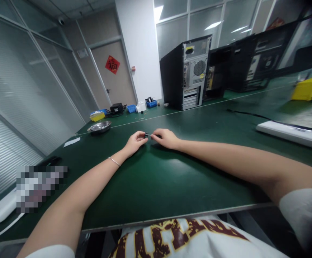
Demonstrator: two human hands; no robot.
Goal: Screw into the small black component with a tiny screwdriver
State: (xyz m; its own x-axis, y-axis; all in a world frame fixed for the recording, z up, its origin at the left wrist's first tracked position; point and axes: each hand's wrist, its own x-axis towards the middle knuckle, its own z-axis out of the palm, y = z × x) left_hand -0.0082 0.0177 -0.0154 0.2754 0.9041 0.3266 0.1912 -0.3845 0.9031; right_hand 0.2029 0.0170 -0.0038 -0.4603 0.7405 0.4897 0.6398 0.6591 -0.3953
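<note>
My left hand (135,142) is closed on a small dark part (146,135), pinched at the fingertips above the green table. Facing it from the right, my right hand (168,139) grips a small screwdriver (149,135). Its thin metal shaft points left and meets or nearly meets the dark part; contact is too small to tell. Most of the handle is hidden by my fingers. Both forearms reach in over the green tabletop (177,179).
Beyond my left hand sits a shiny metal bowl (100,127), with a white paper (72,142) nearer. Small blue bins (151,103) and a black computer tower (183,75) stand at the back. A white power strip (290,134) lies right.
</note>
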